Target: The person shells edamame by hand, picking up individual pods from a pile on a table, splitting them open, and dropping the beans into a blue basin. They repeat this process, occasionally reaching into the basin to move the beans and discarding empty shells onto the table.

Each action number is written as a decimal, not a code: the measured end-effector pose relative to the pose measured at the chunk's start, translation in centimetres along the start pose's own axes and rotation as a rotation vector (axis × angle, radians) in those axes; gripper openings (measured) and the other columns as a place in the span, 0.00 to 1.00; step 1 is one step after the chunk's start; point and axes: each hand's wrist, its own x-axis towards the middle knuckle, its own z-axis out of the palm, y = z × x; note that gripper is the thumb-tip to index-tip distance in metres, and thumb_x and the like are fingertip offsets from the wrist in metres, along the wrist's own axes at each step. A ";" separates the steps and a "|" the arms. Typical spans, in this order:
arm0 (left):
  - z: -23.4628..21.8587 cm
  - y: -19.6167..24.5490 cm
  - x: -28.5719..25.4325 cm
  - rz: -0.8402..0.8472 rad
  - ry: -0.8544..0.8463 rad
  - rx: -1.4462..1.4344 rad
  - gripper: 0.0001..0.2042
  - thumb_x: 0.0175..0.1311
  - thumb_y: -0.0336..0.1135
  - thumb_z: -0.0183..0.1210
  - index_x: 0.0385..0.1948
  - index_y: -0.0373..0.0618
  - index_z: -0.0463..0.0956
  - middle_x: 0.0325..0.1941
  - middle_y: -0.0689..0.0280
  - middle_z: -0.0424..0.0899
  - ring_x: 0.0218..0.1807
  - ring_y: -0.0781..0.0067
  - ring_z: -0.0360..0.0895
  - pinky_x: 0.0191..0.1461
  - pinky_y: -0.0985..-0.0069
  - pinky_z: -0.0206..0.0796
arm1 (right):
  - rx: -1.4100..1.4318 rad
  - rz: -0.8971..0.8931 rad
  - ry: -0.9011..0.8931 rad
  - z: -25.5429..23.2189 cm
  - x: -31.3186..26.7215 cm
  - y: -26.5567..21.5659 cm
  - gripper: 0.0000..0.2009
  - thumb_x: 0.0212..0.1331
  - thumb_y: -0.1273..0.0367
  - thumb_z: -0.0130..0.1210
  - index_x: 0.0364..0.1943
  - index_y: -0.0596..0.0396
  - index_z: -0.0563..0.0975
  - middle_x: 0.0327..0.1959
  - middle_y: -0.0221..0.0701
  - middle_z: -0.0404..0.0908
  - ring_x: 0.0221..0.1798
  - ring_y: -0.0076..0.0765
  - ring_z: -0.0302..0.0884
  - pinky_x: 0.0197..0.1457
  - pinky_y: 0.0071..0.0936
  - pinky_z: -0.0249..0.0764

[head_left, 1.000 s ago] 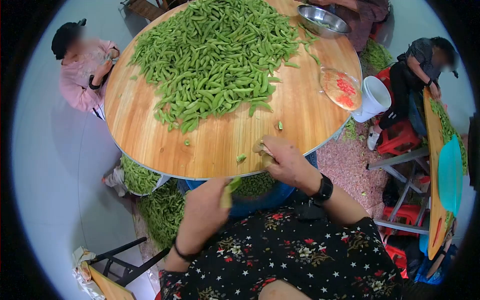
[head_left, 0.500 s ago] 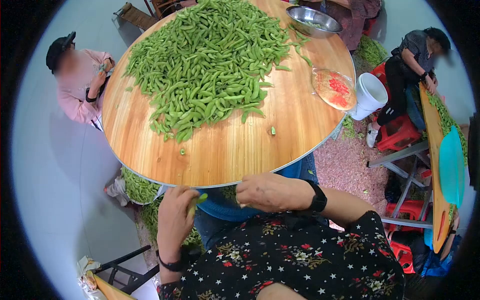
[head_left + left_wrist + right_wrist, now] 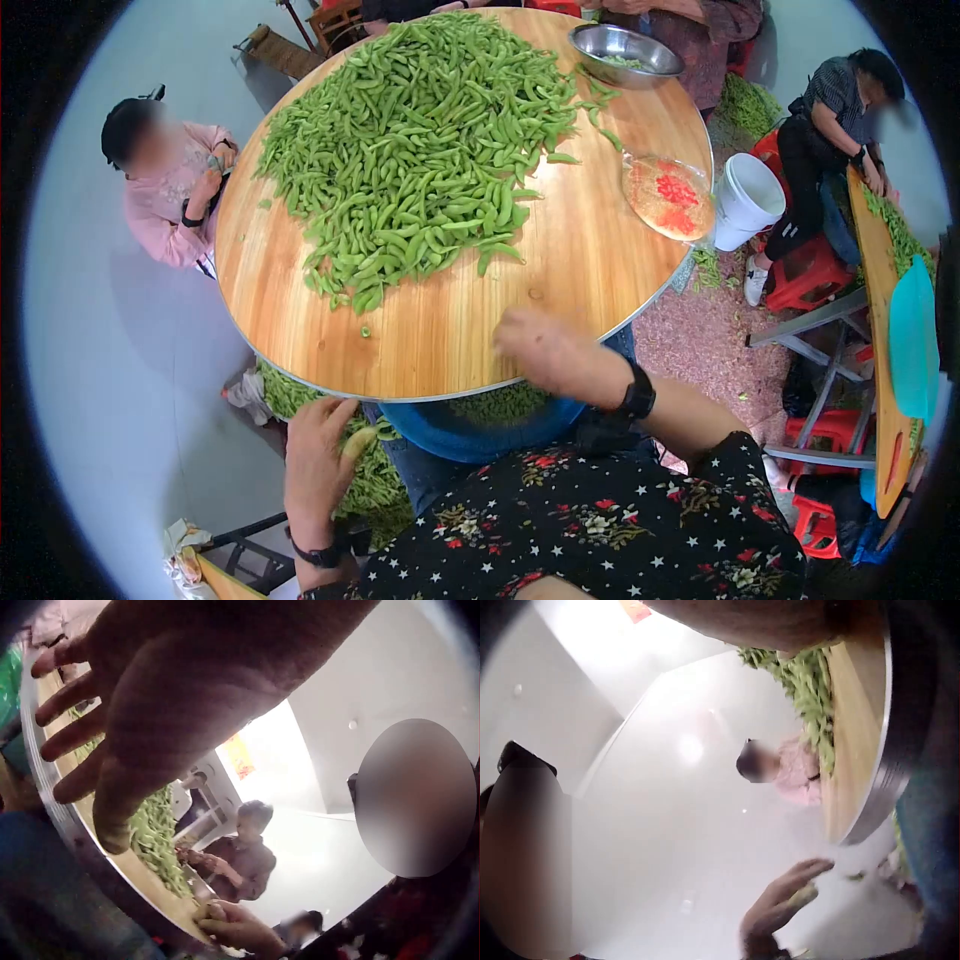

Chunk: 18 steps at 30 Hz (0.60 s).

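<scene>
My left hand [image 3: 318, 460] is just off the table's near edge at the left, its fingers stretched and spread in the left wrist view. A yellowish covering shows on its thumb. Close by it, a green piece of pod [image 3: 855, 876] hangs in the air in the right wrist view. Over the near part of the wooden table [image 3: 450, 350] is my right hand [image 3: 560, 362], blurred, fingers bent downward; I cannot tell whether it holds anything. Beyond both hands lies a large heap of green soybean pods [image 3: 420, 160]. A small green piece [image 3: 365, 331] lies in front of the heap.
Below the table edge stands a blue tub [image 3: 430, 440] with green beans inside. Piled pods [image 3: 380, 490] lie under my left hand. A steel bowl [image 3: 650, 70], a wrapped flat round item [image 3: 670, 197] and a white bucket [image 3: 748, 200] are at the right. Other people sit around.
My left hand has moved left, its fingers opening from a green pod. The right hand has gone from the table edge forward over the tabletop. A small green piece near the middle is gone from view.
</scene>
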 end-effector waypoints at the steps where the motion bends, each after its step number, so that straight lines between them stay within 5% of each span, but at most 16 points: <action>1: -0.3 1.0 1.5 0.047 -0.019 0.022 0.18 0.53 0.39 0.62 0.44 0.41 0.75 0.43 0.57 0.77 0.49 0.53 0.71 0.52 0.62 0.62 | 0.126 -0.036 -0.095 0.8 0.0 -0.7 0.05 0.53 0.75 0.50 0.34 0.60 0.70 0.33 0.41 0.70 0.38 0.52 0.73 0.39 0.42 0.71; 4: 0.0 4.3 7.6 0.323 0.080 -0.062 0.14 0.55 0.33 0.59 0.43 0.40 0.75 0.42 0.57 0.77 0.48 0.53 0.72 0.50 0.64 0.65 | 0.317 -0.103 -0.232 0.5 0.4 -2.7 0.05 0.57 0.72 0.50 0.33 0.59 0.70 0.32 0.41 0.70 0.36 0.54 0.73 0.38 0.43 0.70; 7: 2.7 6.4 16.8 0.611 0.212 -0.051 0.13 0.53 0.26 0.55 0.41 0.41 0.76 0.41 0.58 0.78 0.48 0.55 0.73 0.50 0.66 0.67 | 0.328 0.065 -0.172 0.0 0.0 -3.0 0.07 0.60 0.70 0.49 0.37 0.59 0.70 0.37 0.43 0.73 0.38 0.55 0.74 0.38 0.41 0.70; 10: 5.7 7.9 24.8 0.688 0.259 -0.008 0.19 0.47 0.19 0.52 0.44 0.44 0.76 0.45 0.59 0.77 0.49 0.54 0.73 0.52 0.64 0.67 | 0.414 0.297 -0.056 -1.0 -0.4 -3.1 0.10 0.63 0.66 0.45 0.38 0.61 0.71 0.35 0.45 0.75 0.39 0.55 0.74 0.41 0.42 0.70; 11: 7.1 7.7 26.9 0.707 0.143 0.093 0.18 0.47 0.19 0.52 0.43 0.44 0.76 0.44 0.60 0.77 0.48 0.54 0.73 0.52 0.64 0.67 | 0.402 0.292 -0.052 -1.0 -0.8 -2.7 0.10 0.63 0.66 0.45 0.38 0.61 0.71 0.35 0.45 0.75 0.39 0.55 0.74 0.41 0.42 0.70; 14: 6.9 7.9 28.7 0.738 0.023 0.182 0.15 0.48 0.21 0.53 0.40 0.45 0.77 0.41 0.61 0.77 0.46 0.56 0.73 0.50 0.64 0.67 | 0.421 0.253 0.052 -1.6 -2.0 -1.1 0.12 0.65 0.65 0.44 0.43 0.61 0.71 0.34 0.45 0.76 0.38 0.52 0.76 0.43 0.40 0.71; 18: 6.9 7.3 27.4 0.750 0.084 0.155 0.13 0.50 0.23 0.53 0.38 0.46 0.76 0.41 0.61 0.77 0.43 0.56 0.73 0.48 0.64 0.67 | 0.651 0.538 -0.024 -2.5 -2.8 -1.3 0.15 0.65 0.66 0.43 0.51 0.61 0.69 0.34 0.41 0.78 0.35 0.38 0.78 0.40 0.35 0.72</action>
